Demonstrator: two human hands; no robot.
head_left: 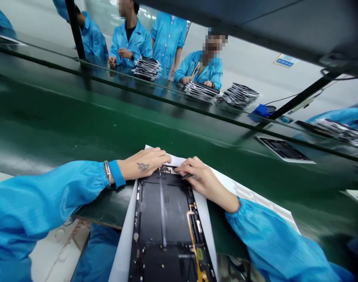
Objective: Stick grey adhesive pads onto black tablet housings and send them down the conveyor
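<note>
An opened black tablet lies on white paper, its inner parts facing up. A grey strip runs down its middle, and an orange flex cable runs along the right side. At its far left corner is my left hand, fingers together and bent over the edge; the fingertips are partly hidden. My right hand is closed around a slim dark tool, whose exact kind I cannot make out. Its fingertips are at the small board along the tablet's far edge.
Beyond the green belt, people in blue coats sit and stand near stacks of panels. Another opened device rests on white paper at right. A dark post and an overhead shelf frame the bench.
</note>
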